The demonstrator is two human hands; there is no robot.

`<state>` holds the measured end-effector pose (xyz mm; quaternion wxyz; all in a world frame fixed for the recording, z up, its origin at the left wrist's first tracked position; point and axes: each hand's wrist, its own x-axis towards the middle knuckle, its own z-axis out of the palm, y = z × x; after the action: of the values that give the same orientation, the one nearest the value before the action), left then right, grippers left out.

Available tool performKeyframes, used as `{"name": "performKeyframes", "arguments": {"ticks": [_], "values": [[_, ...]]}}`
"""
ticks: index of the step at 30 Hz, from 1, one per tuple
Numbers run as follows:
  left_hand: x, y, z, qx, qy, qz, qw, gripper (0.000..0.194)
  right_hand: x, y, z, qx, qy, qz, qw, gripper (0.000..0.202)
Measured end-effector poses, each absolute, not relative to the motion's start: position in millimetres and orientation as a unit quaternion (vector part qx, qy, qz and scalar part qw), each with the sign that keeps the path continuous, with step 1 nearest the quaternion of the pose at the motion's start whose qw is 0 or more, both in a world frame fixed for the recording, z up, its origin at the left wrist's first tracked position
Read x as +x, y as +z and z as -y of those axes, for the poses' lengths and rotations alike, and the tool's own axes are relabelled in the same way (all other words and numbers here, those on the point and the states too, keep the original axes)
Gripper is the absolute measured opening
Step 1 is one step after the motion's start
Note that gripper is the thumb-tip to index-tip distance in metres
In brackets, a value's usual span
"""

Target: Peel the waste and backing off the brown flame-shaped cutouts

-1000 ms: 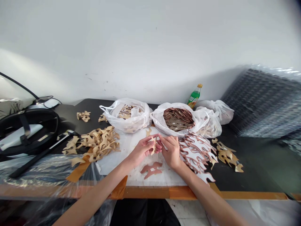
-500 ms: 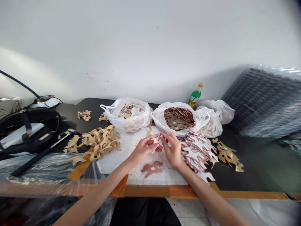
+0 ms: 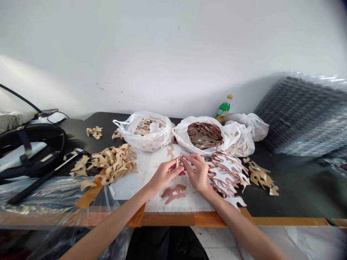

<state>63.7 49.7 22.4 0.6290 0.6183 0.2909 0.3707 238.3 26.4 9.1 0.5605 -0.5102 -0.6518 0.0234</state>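
"Head view: how much room is there around the hands?"

"Some on the left. The white paper sheet (image 3: 146,184) lies bare between the left hand (image 3: 166,174) and the heap of wavy-edged tan cutouts (image 3: 116,164). Opposite, it is tight: the stack of white-faced, pink-edged cutouts (image 3: 226,169) sits just beside the right hand (image 3: 197,171)."

"And ahead?"

"Two open plastic bags close off the far side. The left bag (image 3: 135,140) holds tan pieces (image 3: 144,127); the right bag (image 3: 187,144) holds reddish-brown pieces (image 3: 205,130)."

"Toward the body?"

"One flat reddish-brown cutout (image 3: 173,194) lies on the sheet, apart from the brown-taped table edge (image 3: 173,219)."

"Where is the piece in hand?"

"The small tan cutout (image 3: 178,163) is raised off the sheet between both hands, mostly covered by fingers. The left thumb and fingers pinch it."

"And the right fingers?"

"Thumb and forefinger come together by the cutout's far tip. Whether they grip it or merely touch it, I cannot tell."
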Motion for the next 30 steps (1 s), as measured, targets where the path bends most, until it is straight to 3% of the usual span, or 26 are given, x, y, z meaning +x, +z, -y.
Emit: {"name": "performKeyframes", "arguments": {"ticks": [14,18,24,30], "values": [[62,22,-45,0.664,0.34,-0.258,0.614,0.033,240,8,-28,-0.496,-0.037,0.675,0.545,0.017],[62,20,-46,0.696,0.337,-0.269,0.575,0.045,238,16,-28,-0.486,0.093,0.651,0.576,0.017],[62,6,-53,0.785,0.349,-0.315,0.404,0.061,238,19,-33,-0.465,0.325,0.55,0.612,0.025],[60,4,-58,0.777,0.371,-0.343,0.376,0.063,243,18,-43,-0.419,0.464,0.515,0.586,0.036]]}}
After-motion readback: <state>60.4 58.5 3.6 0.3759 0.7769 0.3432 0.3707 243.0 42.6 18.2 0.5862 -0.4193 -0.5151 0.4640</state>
